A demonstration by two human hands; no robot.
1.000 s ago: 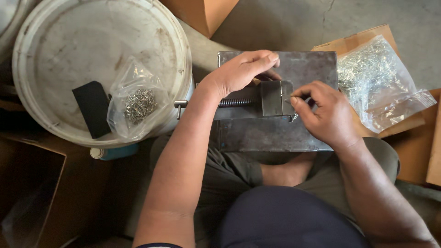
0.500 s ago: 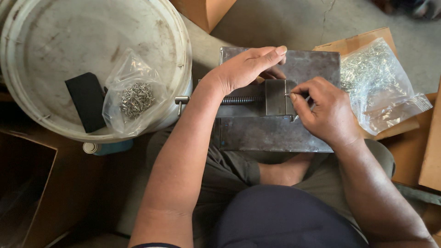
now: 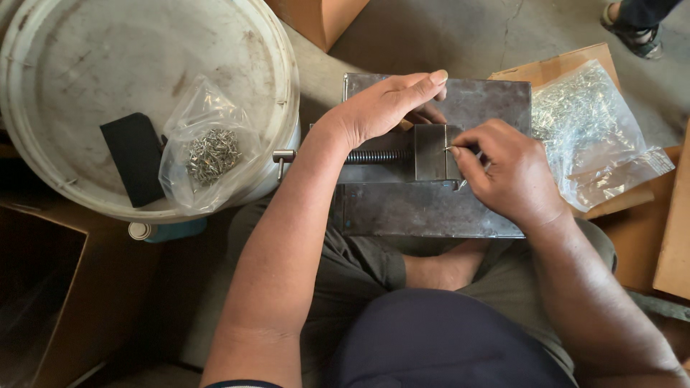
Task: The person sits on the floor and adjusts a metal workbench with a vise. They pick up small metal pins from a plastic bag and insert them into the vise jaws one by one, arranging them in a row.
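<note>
View from above, person seated w/ a dark metal plate across the lap. Right hand sits at the plate's right edge, fingers curled nearly closed, thumb & forefinger pinching a small thin metal pin whose tip touches the top of a small steel vise block at the plate's centre. Left hand reaches in from the left, lying mostly flat over the plate's far-left part, fingers loosely extended, forefinger stretched toward the far edge; fingertips are partly hidden behind the block, so can't tell if it grips anything. A threaded screw rod runs left from the block, under the left wrist, to a handle knob past the plate's left edge.

Right of the plate, a clear plastic bag of shiny metal pins lies on cardboard. Left, a white bucket lid carries a smaller clear bag of pins near its right rim & a flat black object just beside that. Top right corner: another person's sandalled foot on concrete.
</note>
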